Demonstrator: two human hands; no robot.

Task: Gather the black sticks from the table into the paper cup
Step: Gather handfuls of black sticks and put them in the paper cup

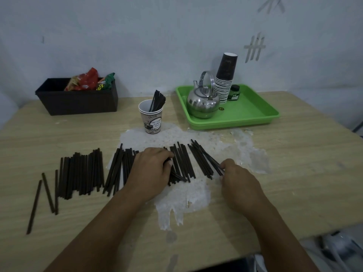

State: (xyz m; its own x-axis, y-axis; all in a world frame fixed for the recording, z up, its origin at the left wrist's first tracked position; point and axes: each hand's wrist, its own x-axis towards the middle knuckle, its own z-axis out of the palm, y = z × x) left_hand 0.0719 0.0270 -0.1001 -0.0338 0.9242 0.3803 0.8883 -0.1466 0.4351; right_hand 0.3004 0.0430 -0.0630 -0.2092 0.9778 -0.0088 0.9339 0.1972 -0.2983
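A: How are the hands placed?

B: The left hand (152, 169) lies knuckles-up on the sticks (82, 173) in front of the cup (150, 118), fingers curled round a few of them. The right hand (238, 179) is to the right of it, fingertips pinching the near ends of the rightmost sticks.

A: Counts?

B: One cup with a handful of sticks standing in it, too packed to count. On the table (294, 173), dozens lie in a loose row in front of the cup, and three lie apart at the row's left end. Right of the cup is one tray (255, 112) with one kettle (203, 103), a cup stack (225, 79) and a jar (234, 93). Left of the cup is one bin (78, 101) with snack packs (88, 81).

A: Room to move?

B: Bare table lies between the row and the cup, and to the right of the sticks out to the table's right edge. The cup stands clear of tray and bin.
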